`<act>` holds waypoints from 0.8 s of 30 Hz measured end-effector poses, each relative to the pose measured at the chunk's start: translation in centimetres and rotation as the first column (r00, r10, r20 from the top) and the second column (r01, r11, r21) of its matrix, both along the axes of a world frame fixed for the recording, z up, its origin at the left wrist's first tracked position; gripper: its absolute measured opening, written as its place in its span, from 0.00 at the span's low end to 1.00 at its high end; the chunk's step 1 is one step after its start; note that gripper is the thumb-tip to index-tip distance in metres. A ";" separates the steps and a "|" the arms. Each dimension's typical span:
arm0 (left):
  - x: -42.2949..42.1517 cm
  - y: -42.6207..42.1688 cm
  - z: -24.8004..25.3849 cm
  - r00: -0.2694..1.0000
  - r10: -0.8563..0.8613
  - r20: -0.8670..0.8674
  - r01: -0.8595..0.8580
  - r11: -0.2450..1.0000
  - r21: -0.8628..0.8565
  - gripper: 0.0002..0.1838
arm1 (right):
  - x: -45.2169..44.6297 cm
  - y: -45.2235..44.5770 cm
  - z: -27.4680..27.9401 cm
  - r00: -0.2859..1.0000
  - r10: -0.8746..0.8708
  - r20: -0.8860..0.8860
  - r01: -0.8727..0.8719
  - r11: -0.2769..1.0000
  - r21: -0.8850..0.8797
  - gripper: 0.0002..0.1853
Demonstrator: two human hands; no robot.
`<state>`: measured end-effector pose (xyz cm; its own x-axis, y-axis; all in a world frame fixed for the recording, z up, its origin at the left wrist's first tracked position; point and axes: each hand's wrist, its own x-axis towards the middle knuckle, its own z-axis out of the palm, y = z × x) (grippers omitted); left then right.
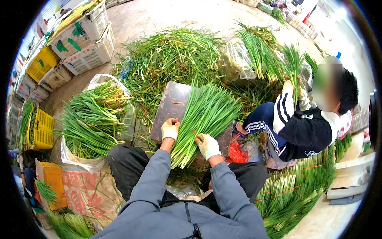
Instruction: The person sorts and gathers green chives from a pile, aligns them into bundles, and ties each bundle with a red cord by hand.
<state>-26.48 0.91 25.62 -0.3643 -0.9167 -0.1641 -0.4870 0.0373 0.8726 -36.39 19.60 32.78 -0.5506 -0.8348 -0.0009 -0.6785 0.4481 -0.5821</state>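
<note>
A loose bunch of garlic chives [211,115] lies across a dark low board [169,104] in front of my knees, leaf tips pointing away and pale stems towards me. My left hand [170,129], in a white glove, is closed at the left edge of the bunch; a reddish spot shows at its fingertips, but what it holds is unclear. On the right side of the stems my gloved right hand [208,146] pinches a thin red tie [195,133], whose end sticks up past the fingers.
Loose chives [171,51] are heaped ahead, and a filled sack of chives [93,119] stands left. A co-worker [302,119] sits right, holding chives. Red ties [238,151] lie by my right knee, tied bundles [294,187] behind. Crates [89,47] are stacked far left.
</note>
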 end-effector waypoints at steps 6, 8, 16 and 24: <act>1.1 3.1 2.5 0.979 -0.064 -0.193 0.060 0.998 -0.025 0.07 | 1.3 -2.9 3.3 0.985 0.111 -0.130 -0.115 0.993 -0.019 0.12; 1.1 3.1 0.2 0.970 -0.057 -0.236 0.059 0.998 -0.001 0.07 | 1.3 -4.5 2.4 0.983 0.150 -0.103 -0.146 0.988 0.042 0.13; 1.5 3.1 1.4 0.973 -0.025 -0.230 0.037 0.998 0.048 0.06 | 0.5 -6.7 2.0 0.983 0.176 0.050 -0.182 0.932 0.312 0.17; 1.2 2.7 -1.0 0.887 0.052 -0.459 0.046 0.978 0.201 0.18 | -0.1 -7.9 1.1 0.979 0.178 0.104 -0.206 0.853 0.479 0.17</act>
